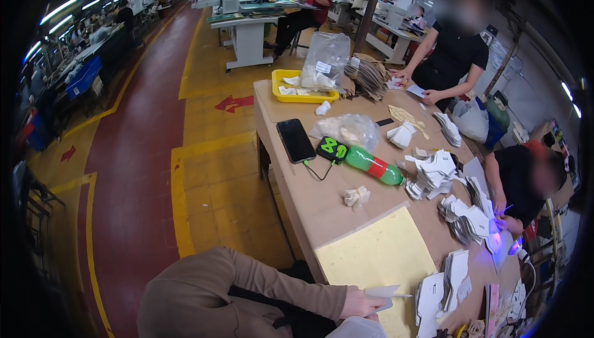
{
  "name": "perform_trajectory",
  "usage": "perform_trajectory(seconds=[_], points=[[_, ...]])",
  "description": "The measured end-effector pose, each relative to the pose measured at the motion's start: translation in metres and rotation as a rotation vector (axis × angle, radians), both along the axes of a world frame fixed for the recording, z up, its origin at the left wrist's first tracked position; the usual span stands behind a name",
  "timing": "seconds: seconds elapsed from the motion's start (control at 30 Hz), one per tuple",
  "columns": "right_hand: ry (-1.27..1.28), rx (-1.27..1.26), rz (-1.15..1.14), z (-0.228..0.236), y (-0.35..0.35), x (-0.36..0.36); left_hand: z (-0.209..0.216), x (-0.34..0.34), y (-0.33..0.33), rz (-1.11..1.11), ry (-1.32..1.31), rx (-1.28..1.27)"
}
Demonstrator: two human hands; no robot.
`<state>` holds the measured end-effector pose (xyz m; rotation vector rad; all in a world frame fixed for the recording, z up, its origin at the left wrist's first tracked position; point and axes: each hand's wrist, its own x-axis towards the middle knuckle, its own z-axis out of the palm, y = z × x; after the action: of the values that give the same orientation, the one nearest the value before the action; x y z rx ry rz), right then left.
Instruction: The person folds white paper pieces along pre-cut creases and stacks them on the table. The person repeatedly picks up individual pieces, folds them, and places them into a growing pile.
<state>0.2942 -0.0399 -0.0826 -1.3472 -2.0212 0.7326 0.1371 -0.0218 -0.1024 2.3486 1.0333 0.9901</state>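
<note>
My left hand [361,303], in a brown sleeve, comes in from the lower edge with its fingers closed on a thin white flat piece [385,292]. A narrow pale strip [403,295] sticks out beside it. Beneath lies a pale yellow sheet [376,252] on the brown-covered table [309,208]. Just right of the hand stand stacks of white cut pieces [429,304]. A whitish patterned thing [357,328] shows below the hand, cut off by the frame; its kind is unclear. My right hand is not in view.
Further up lie a small cream bundle [357,197], a green bottle [374,164], a phone [296,141], a cabled black-green device [332,149] and a yellow tray [304,95]. A seated person [516,177] works right, by a violet lamp [515,246]; another person [455,59] stands beyond.
</note>
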Motion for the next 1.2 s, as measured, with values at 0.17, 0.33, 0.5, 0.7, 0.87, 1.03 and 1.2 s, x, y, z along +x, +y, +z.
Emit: perform_trajectory(seconds=[0.17, 0.33, 0.5, 0.7, 0.87, 1.03, 1.2], points=[[-0.013, -0.004, 0.015, 0.000, 0.003, -0.001, 0.005, -0.002, 0.000, 0.021, 0.029, -0.114], [-0.016, -0.003, 0.028, 0.000, 0.003, -0.002, 0.005, -0.005, 0.004, -0.008, -0.074, -0.099], [-0.019, 0.000, 0.039, 0.000, 0.003, -0.002, 0.004, -0.006, 0.007, -0.008, -0.141, -0.084], [-0.020, 0.002, 0.042, 0.001, 0.003, 0.000, 0.006, -0.012, 0.011, -0.088, -0.478, -0.315], [-0.022, -0.002, 0.053, 0.001, 0.003, 0.001, 0.004, -0.010, 0.009, -0.166, -0.294, -0.264], [-0.029, 0.004, 0.061, 0.001, 0.003, 0.002, 0.001, -0.006, 0.013, -0.190, -0.247, -0.294], [-0.030, 0.007, 0.070, 0.002, 0.002, 0.002, -0.005, 0.000, 0.013, -0.187, -0.254, -0.242]])
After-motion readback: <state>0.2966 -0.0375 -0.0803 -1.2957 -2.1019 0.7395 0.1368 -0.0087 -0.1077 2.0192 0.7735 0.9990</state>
